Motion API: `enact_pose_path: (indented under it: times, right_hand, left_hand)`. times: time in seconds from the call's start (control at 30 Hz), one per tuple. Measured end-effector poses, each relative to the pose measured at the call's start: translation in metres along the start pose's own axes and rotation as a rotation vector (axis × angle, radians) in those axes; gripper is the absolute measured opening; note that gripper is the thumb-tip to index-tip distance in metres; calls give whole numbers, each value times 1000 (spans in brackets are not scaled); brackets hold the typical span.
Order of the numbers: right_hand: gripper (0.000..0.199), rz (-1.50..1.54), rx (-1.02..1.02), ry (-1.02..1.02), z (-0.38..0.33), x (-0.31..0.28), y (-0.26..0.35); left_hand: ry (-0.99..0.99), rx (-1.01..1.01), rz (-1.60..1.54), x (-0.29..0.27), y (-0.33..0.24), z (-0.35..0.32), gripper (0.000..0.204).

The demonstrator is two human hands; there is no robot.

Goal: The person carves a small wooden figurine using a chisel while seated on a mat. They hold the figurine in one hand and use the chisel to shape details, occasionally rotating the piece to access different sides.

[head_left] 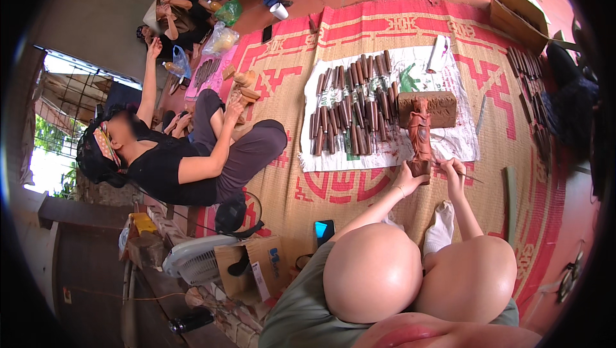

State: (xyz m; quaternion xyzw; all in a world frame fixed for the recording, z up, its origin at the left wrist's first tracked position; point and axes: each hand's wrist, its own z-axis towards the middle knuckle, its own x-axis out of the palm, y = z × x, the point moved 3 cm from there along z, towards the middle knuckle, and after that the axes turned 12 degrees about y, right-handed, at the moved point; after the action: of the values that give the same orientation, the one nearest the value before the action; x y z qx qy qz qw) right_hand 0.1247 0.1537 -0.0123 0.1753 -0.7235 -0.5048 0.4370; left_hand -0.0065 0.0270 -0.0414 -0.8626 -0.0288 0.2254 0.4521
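Note:
A reddish-brown carved wooden figure (420,135) lies in front of my knees, its far end resting on a dark carved wooden block (446,109). My left hand (407,182) is closed around the figure's square base. Beside that base, my right hand (453,169) pinches a thin rod-like tool (471,178); its exact kind is too small to make out. Several rows of dark-handled carving tools (353,107) lie left of the block on a white printed sheet (311,161).
A pale patterned mat (276,149) covers the floor. More tools (529,91) and a box (516,17) lie right. A phone (325,229), cardboard box (256,271) and fan (199,259) are at lower left. A co-worker (186,155) sits left, holding a wooden piece; others sit beyond.

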Motion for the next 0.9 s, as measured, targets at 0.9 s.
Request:
enact_pose_path:
  times: [0.9]
  right_hand:
    - [5,-279,-143,-73,0,10,19]
  left_hand:
    - [-34,-10,43,2,7,3,106]
